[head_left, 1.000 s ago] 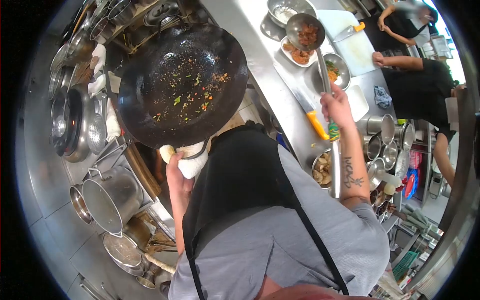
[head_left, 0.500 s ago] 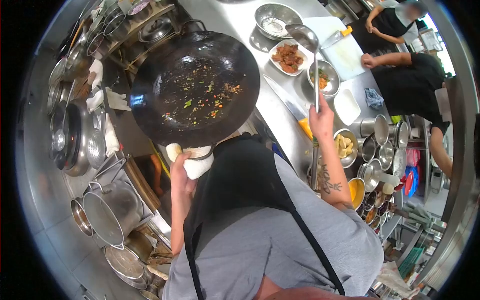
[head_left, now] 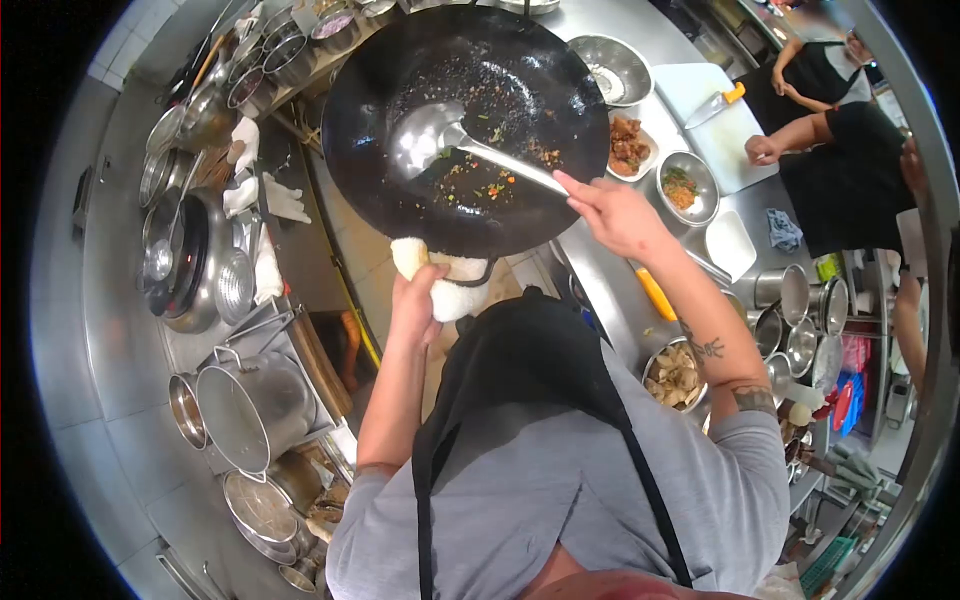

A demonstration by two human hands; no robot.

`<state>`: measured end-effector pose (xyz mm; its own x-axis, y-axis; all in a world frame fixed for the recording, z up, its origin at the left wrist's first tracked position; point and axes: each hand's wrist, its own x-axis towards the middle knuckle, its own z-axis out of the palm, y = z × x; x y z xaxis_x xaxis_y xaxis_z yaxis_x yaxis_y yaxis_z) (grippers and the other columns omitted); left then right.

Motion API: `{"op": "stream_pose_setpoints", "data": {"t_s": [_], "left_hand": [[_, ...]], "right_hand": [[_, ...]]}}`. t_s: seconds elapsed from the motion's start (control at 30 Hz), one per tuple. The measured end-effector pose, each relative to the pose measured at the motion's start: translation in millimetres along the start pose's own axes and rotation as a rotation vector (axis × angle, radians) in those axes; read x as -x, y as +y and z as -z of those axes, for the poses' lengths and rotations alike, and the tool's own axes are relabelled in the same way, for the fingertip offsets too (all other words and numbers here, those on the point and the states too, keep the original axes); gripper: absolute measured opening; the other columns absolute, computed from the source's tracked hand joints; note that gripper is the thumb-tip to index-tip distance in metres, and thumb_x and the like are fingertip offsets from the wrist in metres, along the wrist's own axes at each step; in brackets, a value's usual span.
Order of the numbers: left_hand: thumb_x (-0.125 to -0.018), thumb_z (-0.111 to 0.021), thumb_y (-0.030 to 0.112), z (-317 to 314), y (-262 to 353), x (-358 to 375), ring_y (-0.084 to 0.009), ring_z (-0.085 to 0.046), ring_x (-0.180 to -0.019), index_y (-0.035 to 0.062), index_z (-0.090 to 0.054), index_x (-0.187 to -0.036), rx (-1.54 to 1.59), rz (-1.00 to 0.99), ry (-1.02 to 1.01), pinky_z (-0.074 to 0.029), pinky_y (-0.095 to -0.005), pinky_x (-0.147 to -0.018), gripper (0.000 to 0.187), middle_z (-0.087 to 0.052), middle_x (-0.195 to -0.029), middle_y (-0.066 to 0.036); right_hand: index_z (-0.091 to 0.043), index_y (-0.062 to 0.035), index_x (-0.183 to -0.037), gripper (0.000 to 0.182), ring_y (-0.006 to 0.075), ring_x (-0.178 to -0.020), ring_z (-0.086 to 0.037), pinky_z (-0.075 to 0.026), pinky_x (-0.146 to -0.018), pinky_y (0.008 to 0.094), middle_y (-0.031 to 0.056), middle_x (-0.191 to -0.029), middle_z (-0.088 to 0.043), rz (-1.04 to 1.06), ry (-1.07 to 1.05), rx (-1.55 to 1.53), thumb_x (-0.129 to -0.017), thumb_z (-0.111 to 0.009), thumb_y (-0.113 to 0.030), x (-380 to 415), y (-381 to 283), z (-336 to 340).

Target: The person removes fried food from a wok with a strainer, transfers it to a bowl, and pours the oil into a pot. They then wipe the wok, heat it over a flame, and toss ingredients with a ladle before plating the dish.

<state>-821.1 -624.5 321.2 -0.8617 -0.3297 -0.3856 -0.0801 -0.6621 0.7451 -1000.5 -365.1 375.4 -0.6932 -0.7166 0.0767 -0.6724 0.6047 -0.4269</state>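
Observation:
My left hand is closed around a folded white cloth at the near loop handle of a big black wok. Bits of chopped green, orange and brown food are scattered over the wok's inside. My right hand grips the long handle of a metal ladle, whose bowl lies over the wok's middle. Just right of the wok are a white dish of browned fried pieces and a steel bowl of chopped green and orange food.
A yellow-handled knife lies on a white cutting board, with a person in black beside it. Another knife's yellow handle sits under my right forearm. Large pots stand at left.
The ladle has swung left from above the counter bowls to over the wok. In view, the wok and my left hand have shifted right and slightly up.

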Motion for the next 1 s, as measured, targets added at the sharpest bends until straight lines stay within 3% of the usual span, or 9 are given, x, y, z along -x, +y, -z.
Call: {"op": "stream_pose_setpoints", "data": {"t_s": [0.13,0.17,0.2,0.33,0.37,0.47,0.7,0.8,1.0], "left_hand": [[-0.084,-0.054,-0.001,-17.4,15.1,-16.2,-0.0256,-0.065,-0.096,-0.0040,-0.050,-0.120,0.034,-0.013,-0.044,-0.054,-0.0387,-0.084,0.036,-0.062,-0.107,-0.014],[-0.084,-0.054,-0.001,-17.6,15.0,-19.6,-0.0255,-0.065,-0.095,-0.0042,-0.050,-0.119,0.034,-0.008,-0.049,-0.054,-0.0387,-0.084,0.036,-0.062,-0.107,-0.014],[-0.084,-0.054,-0.001,-18.7,13.1,-22.6,-0.0254,-0.065,-0.095,-0.0045,-0.050,-0.119,0.039,-0.007,-0.052,-0.054,-0.0386,-0.084,0.035,-0.062,-0.106,-0.014],[-0.084,-0.055,0.001,-28.0,0.4,-30.0,-0.0250,-0.064,-0.096,-0.0039,-0.049,-0.119,-0.041,-0.038,0.010,-0.053,-0.0386,-0.084,0.035,-0.061,-0.106,-0.014],[-0.084,-0.055,0.002,-35.4,0.0,-33.6,-0.0252,-0.064,-0.096,-0.0037,-0.049,-0.119,-0.044,-0.040,0.002,-0.053,-0.0387,-0.084,0.036,-0.061,-0.106,-0.014],[-0.085,-0.055,0.002,-54.6,1.8,-38.8,-0.0259,-0.063,-0.098,-0.0034,-0.049,-0.120,-0.028,-0.019,0.000,-0.053,-0.0391,-0.084,0.036,-0.061,-0.107,-0.015],[-0.086,-0.056,0.004,-71.2,4.7,-44.7,-0.0291,-0.064,-0.098,-0.0045,-0.050,-0.120,0.109,0.036,0.002,-0.053,-0.0422,-0.088,0.036,-0.062,-0.109,-0.016],[-0.085,-0.054,0.002,-72.5,3.1,-40.3,-0.0298,-0.064,-0.101,-0.0056,-0.047,-0.122,0.082,0.031,0.046,-0.053,-0.0415,-0.088,0.039,-0.061,-0.112,-0.018],[-0.084,-0.058,0.005,-67.7,-14.6,-40.8,-0.0246,-0.064,-0.091,-0.0046,-0.050,-0.117,-0.024,-0.050,0.164,-0.053,-0.0370,-0.079,0.035,-0.060,-0.103,-0.014]], "right_hand": [[-0.053,-0.0278,-0.138,0.043,0.0328,-0.081,-0.062,-0.048,-0.075,0.0424,0.0139,-0.085,-0.060,-0.178,-0.062,0.089,-0.095,-0.056,-0.022,48.6,82.5,26.9],[-0.055,-0.0264,-0.136,0.043,0.0327,-0.080,-0.063,-0.049,-0.074,0.0412,0.0147,-0.086,-0.061,-0.084,0.112,-0.025,-0.094,-0.057,-0.018,70.9,110.7,32.0],[-0.056,-0.0244,-0.135,0.042,0.0319,-0.080,-0.064,-0.050,-0.073,0.0394,0.0150,-0.087,-0.064,-0.286,-0.030,0.124,-0.093,-0.058,-0.017,87.1,117.7,58.8],[-0.061,-0.0216,-0.130,0.039,0.0287,-0.074,-0.063,-0.049,-0.070,0.0380,0.0141,-0.082,-0.063,-0.269,0.099,-0.006,-0.092,-0.061,-0.017,74.2,114.0,63.0],[-0.062,-0.0193,-0.129,0.037,0.0278,-0.072,-0.061,-0.049,-0.069,0.0373,0.0160,-0.081,-0.063,-0.096,0.204,-0.087,-0.092,-0.061,-0.017,60.3,127.7,40.9],[-0.061,-0.0169,-0.129,0.036,0.0299,-0.074,-0.062,-0.049,-0.071,0.0347,0.0180,-0.089,-0.067,-0.054,0.130,-0.264,-0.092,-0.061,-0.020,12.3,101.7,13.6],[-0.062,-0.0266,-0.128,0.040,0.0266,-0.072,-0.061,-0.049,-0.065,0.0376,0.0074,-0.078,-0.060,-0.140,0.117,0.033,-0.089,-0.064,-0.018,59.1,157.8,57.5],[-0.064,-0.0229,-0.126,0.042,0.0257,-0.064,-0.057,-0.047,-0.063,0.0340,0.0095,-0.076,-0.056,-0.184,0.156,0.205,-0.086,-0.067,-0.009,85.6,176.7,95.4],[-0.065,-0.0286,-0.125,0.041,0.0264,-0.066,-0.059,-0.048,-0.063,0.0361,0.0088,-0.075,-0.056,-0.190,0.199,0.347,-0.087,-0.068,-0.015,108.6,211.1,149.7]]}}
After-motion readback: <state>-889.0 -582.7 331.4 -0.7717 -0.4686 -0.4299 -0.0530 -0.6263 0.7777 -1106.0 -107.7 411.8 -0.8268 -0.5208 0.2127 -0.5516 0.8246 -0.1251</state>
